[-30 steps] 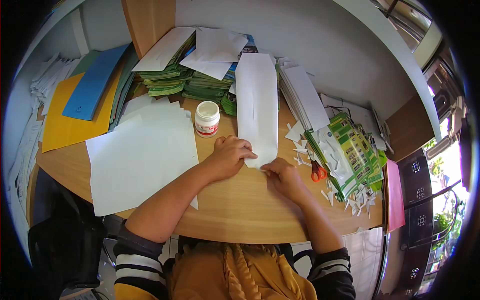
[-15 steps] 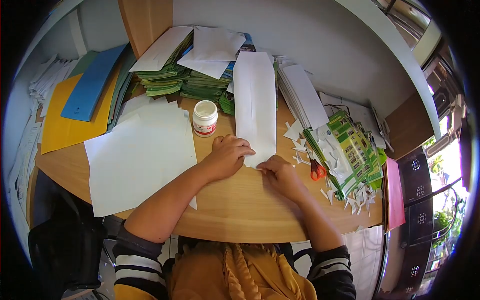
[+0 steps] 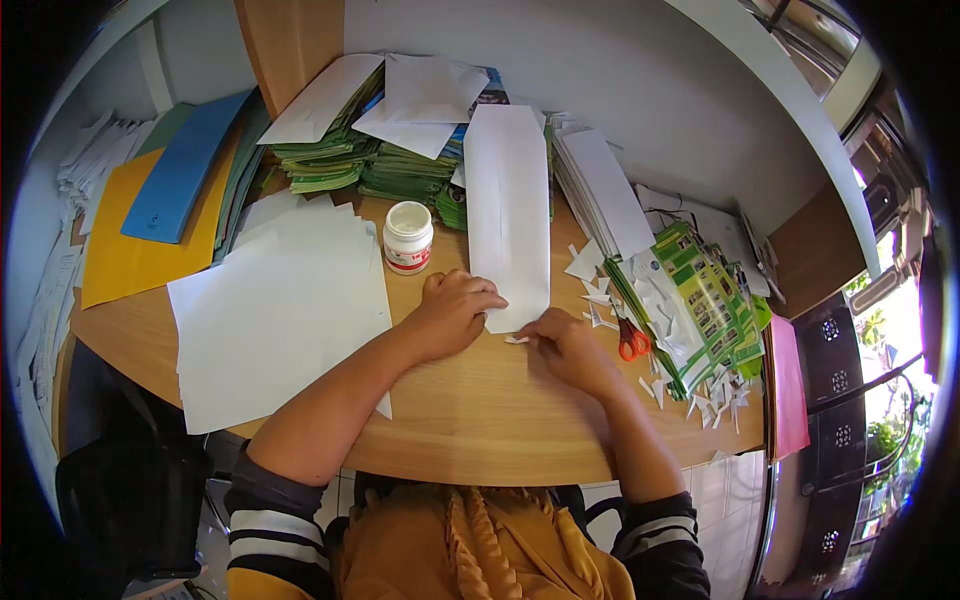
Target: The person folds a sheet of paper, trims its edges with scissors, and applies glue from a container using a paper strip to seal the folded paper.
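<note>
A long white paper envelope (image 3: 510,220) lies lengthwise on the desk, its tapered far end leaning toward the stacks at the back. My left hand (image 3: 457,313) grips the envelope's near left edge, fingers curled together over it. At the near right corner, my right hand (image 3: 570,348) is closed in a pinch. A small white paper scrap (image 3: 517,340) pokes out from its fingertips, just below the envelope's near edge. Left of the envelope stands an open white jar (image 3: 408,238) with a red label; orange-handled scissors (image 3: 633,341) lie to the right of my right hand.
Large white sheets (image 3: 285,320) are spread on the left, beside blue (image 3: 185,165) and yellow folders (image 3: 110,245). Green booklet stacks (image 3: 325,160) stand at the back. On the right are folded white papers (image 3: 605,190), a green printed sheet (image 3: 705,290) and paper scraps (image 3: 715,400).
The scrap at my right fingertips now shows apart from the envelope's near edge, which looks straighter. My left hand keeps its place on the envelope.
</note>
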A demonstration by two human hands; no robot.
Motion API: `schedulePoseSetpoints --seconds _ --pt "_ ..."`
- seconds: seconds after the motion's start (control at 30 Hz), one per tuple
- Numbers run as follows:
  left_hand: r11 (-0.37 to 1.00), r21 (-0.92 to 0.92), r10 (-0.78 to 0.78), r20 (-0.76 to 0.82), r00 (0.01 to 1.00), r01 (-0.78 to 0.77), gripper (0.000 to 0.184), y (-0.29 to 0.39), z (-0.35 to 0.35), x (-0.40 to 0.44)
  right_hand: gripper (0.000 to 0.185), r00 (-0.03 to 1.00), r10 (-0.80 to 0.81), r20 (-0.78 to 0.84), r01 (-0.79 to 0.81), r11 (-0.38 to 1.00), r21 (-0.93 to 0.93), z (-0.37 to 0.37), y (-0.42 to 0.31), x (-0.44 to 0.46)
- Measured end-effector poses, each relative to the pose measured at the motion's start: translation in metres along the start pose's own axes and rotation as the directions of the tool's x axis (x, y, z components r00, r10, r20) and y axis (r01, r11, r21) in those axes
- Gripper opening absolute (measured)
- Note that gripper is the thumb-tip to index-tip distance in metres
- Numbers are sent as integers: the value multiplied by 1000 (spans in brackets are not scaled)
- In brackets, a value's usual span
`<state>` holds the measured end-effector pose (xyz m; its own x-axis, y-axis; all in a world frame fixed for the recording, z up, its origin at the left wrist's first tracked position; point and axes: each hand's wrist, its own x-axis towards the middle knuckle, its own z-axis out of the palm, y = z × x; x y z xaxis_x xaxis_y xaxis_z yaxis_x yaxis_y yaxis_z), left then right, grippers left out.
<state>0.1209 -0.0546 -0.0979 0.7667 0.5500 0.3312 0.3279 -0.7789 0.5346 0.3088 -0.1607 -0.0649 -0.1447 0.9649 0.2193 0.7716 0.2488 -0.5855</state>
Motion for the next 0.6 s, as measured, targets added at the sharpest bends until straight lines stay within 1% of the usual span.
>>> schedulePoseSetpoints --seconds 0.03,0.17,0.2,0.33,0.37,0.5,0.6 --pt "1000 0 0 0 1000 0 26 0 0 0 22 1000 0 0 0 1000 0 -2 1 0" --pt "1000 11 -5 -8 1000 5 25 2 -1 0 21 975 69 -211 -53 995 82 -8 8 4" --pt "1000 12 -3 -7 1000 3 25 2 -1 0 21 974 70 -213 -54 995 83 -7 9 3" --pt "1000 7 6 -12 1000 -6 26 0 0 0 20 994 -44 -96 28 987 -158 2 6 2" --pt "1000 6 5 -14 1000 -5 26 0 0 0 20 995 -45 -95 29 987 -159 0 6 2" --pt "1000 22 -5 3 1000 4 26 2 -1 0 21 985 -22 -170 17 999 -28 -11 7 2" --pt "1000 10 -5 4 1000 5 26 3 -1 0 22 987 -41 -157 37 999 -31 0 0 2"
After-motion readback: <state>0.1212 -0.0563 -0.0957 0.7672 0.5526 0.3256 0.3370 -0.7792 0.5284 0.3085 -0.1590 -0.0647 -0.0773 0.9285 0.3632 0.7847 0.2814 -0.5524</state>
